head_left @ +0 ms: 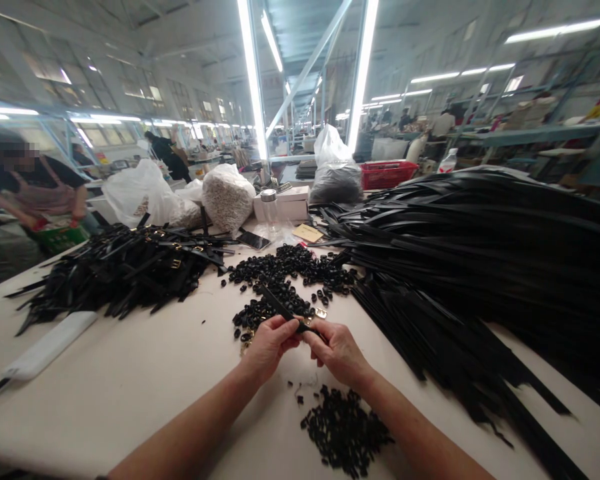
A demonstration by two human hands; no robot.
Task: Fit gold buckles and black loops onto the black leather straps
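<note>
Both my hands meet over the middle of the table, closed on one black strap (pixel 277 304). My left hand (pixel 271 347) pinches it between thumb and fingers, and its free end points up and away to the left. Close beside it, my right hand (pixel 336 349) grips the same strap near a gold buckle (pixel 321 313); whether that buckle is joined to the strap I cannot tell. Just beyond my hands lies a heap of small black loops (pixel 285 270). Under my right forearm is a second pile of small black pieces (pixel 347 430).
Finished-looking buckled straps (pixel 130 267) are heaped at left, long black strips (pixel 470 247) at right. A white bar-shaped device (pixel 53 345) with a cord lies left. Behind stand a phone (pixel 253 239), a glass jar (pixel 269 208), bags (pixel 229 197) and a red basket (pixel 387 175). A person (pixel 35 187) works far left.
</note>
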